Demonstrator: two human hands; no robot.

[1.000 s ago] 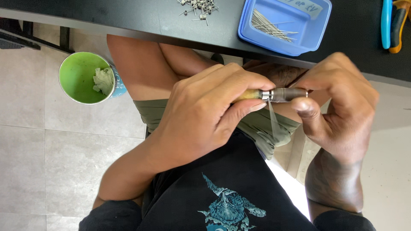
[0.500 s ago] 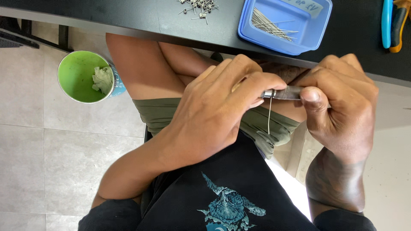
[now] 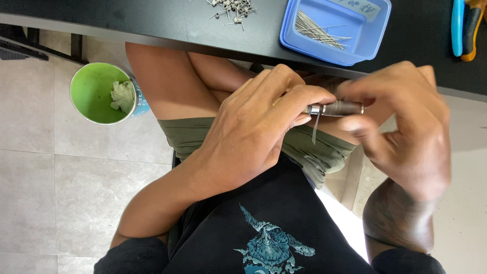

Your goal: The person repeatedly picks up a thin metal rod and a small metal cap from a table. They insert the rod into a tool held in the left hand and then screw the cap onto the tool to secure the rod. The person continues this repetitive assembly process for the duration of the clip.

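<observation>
Head view looks straight down on a seated person whose two hands meet above the lap, just near of the black table [image 3: 152,25] edge. The left hand [image 3: 253,132] is closed around the handle of a small metal tool [image 3: 335,108], fingers wrapped over it so only the silvery collar and dark barrel stick out to the right. The right hand [image 3: 406,137] is curled at the tool's free end, thumb and fingertips pinching the barrel; its fingers are blurred. A thin wire [image 3: 315,129] hangs down from the tool's collar, over the olive shorts [image 3: 203,137].

On the table, far from the hands, a blue tray [image 3: 370,35] holds a bundle of thin metal pins [image 3: 317,30], and a scatter of small metal parts [image 3: 233,7] lies to its left. Blue and orange tool handles [image 3: 464,25] sit at the far right corner. On the tiled floor [image 3: 50,177] to the left stands a green cup [image 3: 101,94] with a crumpled wad inside.
</observation>
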